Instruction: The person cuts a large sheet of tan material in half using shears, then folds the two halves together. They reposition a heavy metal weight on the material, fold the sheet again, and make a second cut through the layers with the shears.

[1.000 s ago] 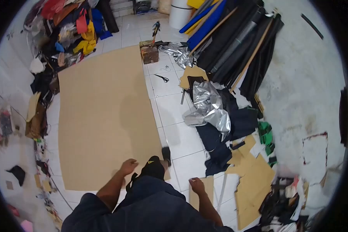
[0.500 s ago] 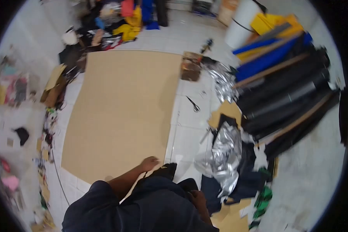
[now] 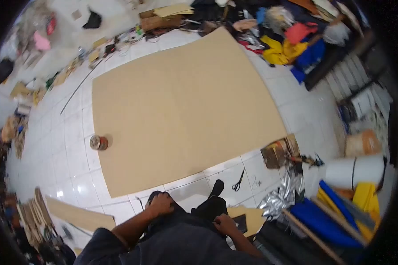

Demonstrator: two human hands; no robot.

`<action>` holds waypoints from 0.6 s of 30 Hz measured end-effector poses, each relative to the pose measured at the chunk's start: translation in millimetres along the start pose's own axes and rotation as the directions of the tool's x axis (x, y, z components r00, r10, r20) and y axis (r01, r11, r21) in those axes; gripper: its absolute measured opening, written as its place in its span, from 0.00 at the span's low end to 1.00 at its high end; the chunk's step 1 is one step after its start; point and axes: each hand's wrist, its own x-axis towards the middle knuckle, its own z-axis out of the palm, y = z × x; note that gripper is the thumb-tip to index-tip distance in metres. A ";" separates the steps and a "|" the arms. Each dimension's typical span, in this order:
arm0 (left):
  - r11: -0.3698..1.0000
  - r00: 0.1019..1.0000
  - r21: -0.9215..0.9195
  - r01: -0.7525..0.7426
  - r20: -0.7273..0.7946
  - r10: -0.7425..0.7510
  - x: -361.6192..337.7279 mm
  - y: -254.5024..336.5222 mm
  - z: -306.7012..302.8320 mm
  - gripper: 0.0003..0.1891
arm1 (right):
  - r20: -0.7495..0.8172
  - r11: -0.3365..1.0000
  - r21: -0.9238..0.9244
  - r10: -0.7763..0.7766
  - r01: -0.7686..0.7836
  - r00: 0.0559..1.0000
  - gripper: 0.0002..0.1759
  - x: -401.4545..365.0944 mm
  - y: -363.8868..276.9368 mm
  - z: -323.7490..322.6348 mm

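My left hand [image 3: 160, 204] lies on my bent, dark-clothed knee, close to the near edge of a large tan sheet [image 3: 185, 106] spread on the floor. Its fingers are too blurred to read. Low in the view, my right hand [image 3: 224, 224] is closed against my dark trousers; what it grips, if anything, is hidden. Black scissors [image 3: 238, 180] rest on the tiles beyond my right hand. A round can [image 3: 99, 142] stands at the sheet's left edge, and a worn brown block [image 3: 275, 154] sits by its right corner.
Crumpled silver material [image 3: 282, 194] and rolls of blue sheeting [image 3: 323, 223] lie at the lower right. Colourful cloth and bags [image 3: 276, 48] are heaped at the upper right. A long tan strip [image 3: 77, 213] lies at the lower left, and a thin rod [image 3: 79, 88] on the left floor.
The view has turned, so the sheet now stretches across it and the can has come into sight. My left hand has moved from beside the sheet's edge onto my knee.
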 end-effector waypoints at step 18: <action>-0.305 0.417 -0.510 0.804 0.119 0.901 79.2 166.2 258.4 0.16 | 0.729 0.782 0.551 -0.282 -0.290 0.624 0.12 193.6 226.0 -36.2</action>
